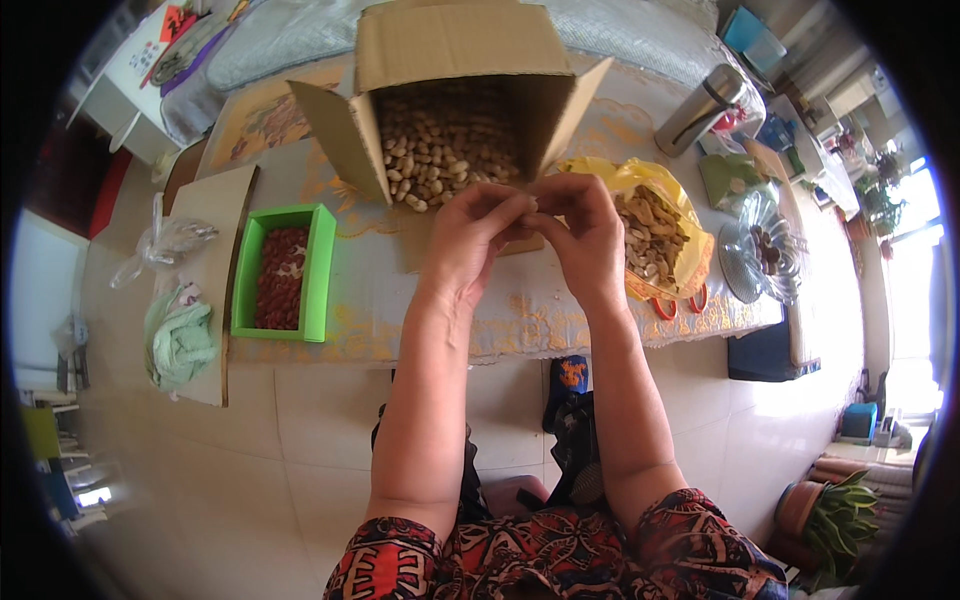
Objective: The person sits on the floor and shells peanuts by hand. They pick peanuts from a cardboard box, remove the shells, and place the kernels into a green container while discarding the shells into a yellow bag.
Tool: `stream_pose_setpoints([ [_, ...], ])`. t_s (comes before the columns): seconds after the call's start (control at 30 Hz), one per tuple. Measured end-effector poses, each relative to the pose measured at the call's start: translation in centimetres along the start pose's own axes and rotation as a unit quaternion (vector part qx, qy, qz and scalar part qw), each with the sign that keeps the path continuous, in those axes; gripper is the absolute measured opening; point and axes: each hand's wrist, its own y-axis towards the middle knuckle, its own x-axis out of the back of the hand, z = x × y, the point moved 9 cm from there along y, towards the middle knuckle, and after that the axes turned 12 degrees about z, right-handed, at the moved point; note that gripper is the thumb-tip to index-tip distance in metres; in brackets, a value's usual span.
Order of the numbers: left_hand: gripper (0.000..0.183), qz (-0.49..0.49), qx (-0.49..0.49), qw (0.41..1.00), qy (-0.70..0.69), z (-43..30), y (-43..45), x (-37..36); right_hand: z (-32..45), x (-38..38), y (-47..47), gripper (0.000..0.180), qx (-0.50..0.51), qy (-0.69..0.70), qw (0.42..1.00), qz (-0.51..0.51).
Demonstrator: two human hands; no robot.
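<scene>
My left hand (476,232) and my right hand (581,229) meet fingertip to fingertip just in front of an open cardboard box (465,45) lying on its side. Between the fingertips is a small pale piece (532,203), apparently a peanut or bit of shell, mostly hidden by the fingers. Unshelled peanuts (435,161) fill the bottom of the box. Right of my right hand, a yellow plastic bag (697,251) holds broken peanut shells (649,232). At the left stands a bright green box (320,277) with red-skinned peanut kernels (281,281) and a few whitish bits.
A steel thermos (701,110) stands at the back right, near a glass bowl (795,259) with brown items. Red-orange scissor handles (664,308) show below the bag. To the left, a board (210,225) bears a clear plastic bag (176,240) and a green towel (180,337).
</scene>
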Motion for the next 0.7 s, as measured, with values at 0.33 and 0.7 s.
stream_pose_setpoints([
  [0.33, 0.011, 0.054, -0.031, 0.993, -0.100, 3.2, 1.0, -4.4, 1.5, 4.6, -1.7, 0.023, 0.076, -0.105, 0.992, 0.007],
  [0.7, 0.025, 0.049, 0.017, 0.998, -0.028, 5.5, 1.5, -6.4, 3.4, 6.2, -3.6, 0.019, 0.188, -0.296, 0.937, -0.001],
])
